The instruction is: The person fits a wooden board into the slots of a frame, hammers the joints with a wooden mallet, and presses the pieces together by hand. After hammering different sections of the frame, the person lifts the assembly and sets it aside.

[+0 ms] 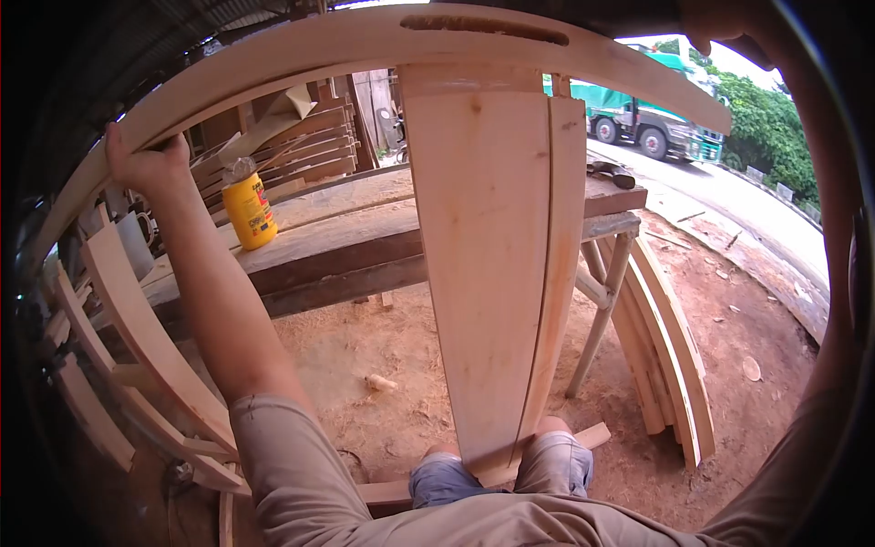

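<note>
My left hand (153,168) is closed round the lower edge of a long curved wooden rail (301,53), near its left end. A long slot is cut in the rail's face. Below the rail stands a wide wooden panel (478,228), its top meeting the rail and its lower end between my knees. A narrower wooden strip (563,201) runs along the panel's right side. High at the upper right, my right hand (734,27) is in shadow with its fingers curled. Whatever it may hold is dark and cut off by the frame's top.
A yellow bottle (248,211) stands on the workbench (337,219) behind the panel. Curved wooden frame parts (150,319) lean at left, and curved slats (661,337) lean against the bench's right leg. A truck (638,118) is on the road beyond.
</note>
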A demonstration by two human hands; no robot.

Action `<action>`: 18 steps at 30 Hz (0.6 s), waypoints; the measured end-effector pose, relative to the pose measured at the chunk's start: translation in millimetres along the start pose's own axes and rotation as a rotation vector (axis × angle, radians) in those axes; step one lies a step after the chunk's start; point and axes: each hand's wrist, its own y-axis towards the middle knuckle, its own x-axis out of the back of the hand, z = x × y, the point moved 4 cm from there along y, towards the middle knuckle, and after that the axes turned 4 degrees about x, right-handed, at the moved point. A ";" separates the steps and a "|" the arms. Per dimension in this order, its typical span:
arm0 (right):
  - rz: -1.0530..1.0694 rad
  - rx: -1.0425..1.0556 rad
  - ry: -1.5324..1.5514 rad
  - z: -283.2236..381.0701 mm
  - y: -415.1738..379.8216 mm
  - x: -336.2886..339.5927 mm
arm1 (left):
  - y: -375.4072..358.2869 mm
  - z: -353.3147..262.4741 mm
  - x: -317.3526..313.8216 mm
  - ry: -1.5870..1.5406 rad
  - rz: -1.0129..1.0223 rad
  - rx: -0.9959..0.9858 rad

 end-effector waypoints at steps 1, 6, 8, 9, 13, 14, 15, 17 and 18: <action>-0.113 0.045 -0.014 1.2 -1.1 2.2 | 1.9 -0.6 -0.2 0.030 -0.017 0.005; -0.252 0.024 -0.073 5.4 -22.7 0.4 | -2.1 -6.4 0.0 0.011 -0.015 -0.010; -0.420 0.061 -0.108 0.8 -30.5 -2.8 | -3.2 -9.3 -1.2 0.011 -0.010 -0.007; -0.526 -0.005 -0.147 -4.5 -27.3 -1.2 | -3.5 -11.8 -1.9 0.017 -0.015 -0.019; -0.574 -0.101 -0.176 -12.3 -31.8 6.0 | -7.5 -20.6 -8.1 0.039 -0.046 -0.049; -0.534 -0.097 -0.171 -7.5 -34.9 9.1 | -9.2 -22.3 -9.3 0.041 -0.046 -0.045; -0.500 -0.092 -0.165 -2.6 -38.2 12.9 | -10.6 -24.6 -12.0 0.028 -0.045 -0.051; -0.455 -0.087 -0.158 3.1 -43.1 17.5 | -13.5 -28.1 -16.1 0.017 -0.046 -0.057; -0.439 -0.087 -0.150 6.3 -44.8 19.7 | -15.3 -30.0 -17.6 0.022 -0.052 -0.060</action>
